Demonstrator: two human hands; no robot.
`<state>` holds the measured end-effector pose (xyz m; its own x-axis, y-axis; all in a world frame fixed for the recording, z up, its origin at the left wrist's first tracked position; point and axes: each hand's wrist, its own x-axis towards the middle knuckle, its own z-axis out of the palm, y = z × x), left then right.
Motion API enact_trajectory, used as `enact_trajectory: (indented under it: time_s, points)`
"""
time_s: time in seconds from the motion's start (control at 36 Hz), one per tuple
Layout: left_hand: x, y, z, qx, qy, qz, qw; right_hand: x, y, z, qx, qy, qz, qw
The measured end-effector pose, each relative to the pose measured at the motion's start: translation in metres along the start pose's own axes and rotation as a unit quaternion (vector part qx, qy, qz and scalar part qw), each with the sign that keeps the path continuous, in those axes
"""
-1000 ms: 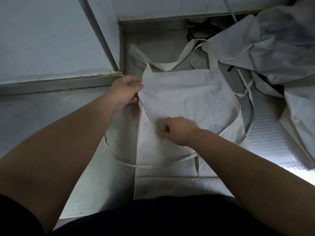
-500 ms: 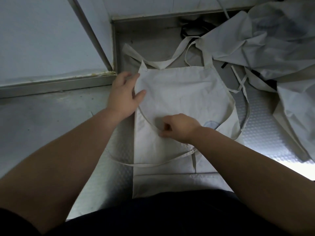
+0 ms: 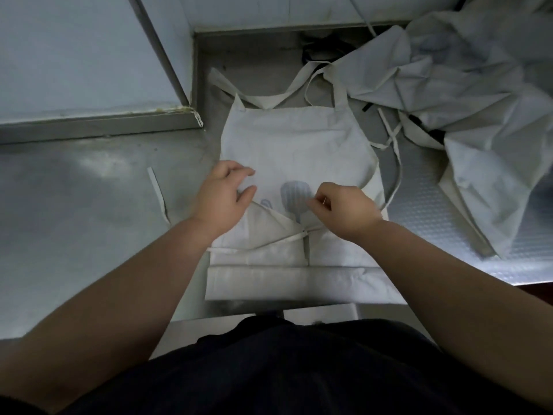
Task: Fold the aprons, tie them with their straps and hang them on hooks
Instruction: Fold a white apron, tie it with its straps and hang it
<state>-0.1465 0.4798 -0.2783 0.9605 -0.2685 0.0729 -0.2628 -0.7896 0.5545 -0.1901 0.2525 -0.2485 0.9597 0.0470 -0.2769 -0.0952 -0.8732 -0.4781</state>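
Observation:
A white apron (image 3: pixel 299 145) lies flat on the metal counter, its lower part folded into layers near my body. A blue print shows at its middle, between my hands. My left hand (image 3: pixel 223 199) grips the apron's left edge with curled fingers, where a diagonal fold starts. To the right of the print, my right hand (image 3: pixel 344 211) pinches the cloth between thumb and forefinger. A thin waist strap (image 3: pixel 257 245) crosses the folded part below my hands. The neck strap (image 3: pixel 278 98) loops beyond the top edge.
A heap of crumpled white aprons (image 3: pixel 449 85) fills the back right of the counter (image 3: pixel 74 220). A loose strap end (image 3: pixel 158 196) lies on the bare metal to the left. A raised wall ledge (image 3: pixel 89 124) borders the back left.
My left hand has come down from the apron's top left corner to its middle left edge. The right hand shifted right. A blue print and a diagonal fold now show.

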Motion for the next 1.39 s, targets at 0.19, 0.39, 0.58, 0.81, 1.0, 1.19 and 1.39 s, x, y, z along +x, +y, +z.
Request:
enact_trajectory:
  time_s: [0.19, 0.39, 0.58, 0.81, 1.0, 1.19, 1.39]
  points:
    - [-0.06, 0.033, 0.01, -0.014, -0.05, 0.007, 0.999, -0.044, 0.025, 0.001, -0.013, 0.014, -0.006, 1.0]
    - [-0.079, 0.031, 0.013, 0.119, -0.099, -0.021, 0.988, -0.049, 0.044, 0.001, -0.091, -0.086, 0.017, 0.992]
    - [-0.061, 0.028, 0.01, 0.226, -0.062, -0.095, 0.967, -0.051, 0.055, 0.01, -0.174, -0.082, 0.059, 0.98]
    - [-0.066, 0.004, 0.011, 0.232, -0.005, -0.179, 0.956, -0.07, 0.082, -0.007, -0.183, -0.039, 0.133, 0.973]
    - [-0.093, 0.024, 0.016, 0.113, 0.059, -0.096, 0.987, -0.083, 0.065, 0.0, -0.084, 0.067, -0.006, 0.994]
    - [-0.134, 0.034, 0.028, 0.055, -0.025, 0.074, 0.995, -0.104, 0.042, 0.018, -0.205, -0.135, -0.16, 0.956]
    - [-0.139, 0.034, 0.014, 0.118, -0.151, 0.035, 0.981, -0.098, 0.044, 0.021, -0.224, -0.122, -0.169, 0.952]
